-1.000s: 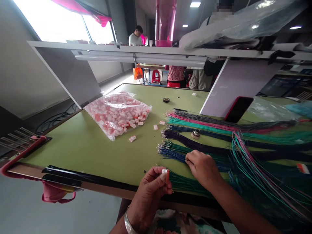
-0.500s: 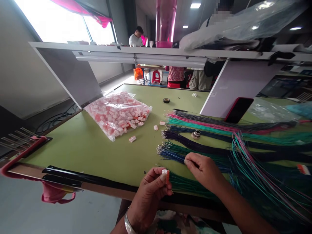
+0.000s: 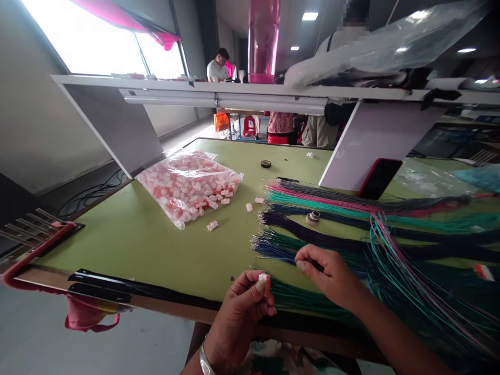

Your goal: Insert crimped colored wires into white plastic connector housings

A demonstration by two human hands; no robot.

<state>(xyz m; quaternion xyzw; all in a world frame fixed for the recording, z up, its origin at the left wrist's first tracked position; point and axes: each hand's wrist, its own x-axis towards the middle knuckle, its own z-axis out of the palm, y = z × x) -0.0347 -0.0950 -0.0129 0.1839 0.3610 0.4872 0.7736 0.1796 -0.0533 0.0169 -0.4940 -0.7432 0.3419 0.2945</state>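
My left hand is closed round a small white and orange plastic connector, pinched upright between thumb and fingers near the table's front edge. My right hand is closed in a pinch on a blue wire, whose end points left from the fingertips. That wire lies beside a bundle of blue wires with metal terminals at their tips. Below and between the hands runs a bundle of green wires. Loose connectors lie left of the wire ends.
A clear bag of connectors lies at the left of the green table. More wire bundles stretch rightward, with a tape roll on them. A phone leans on the shelf's side panel. Black tape sits farther back.
The view has shifted slightly. The blue wire in my right hand now shows more apart from its bundle. My left hand keeps hold of the connector, almost unmoved.
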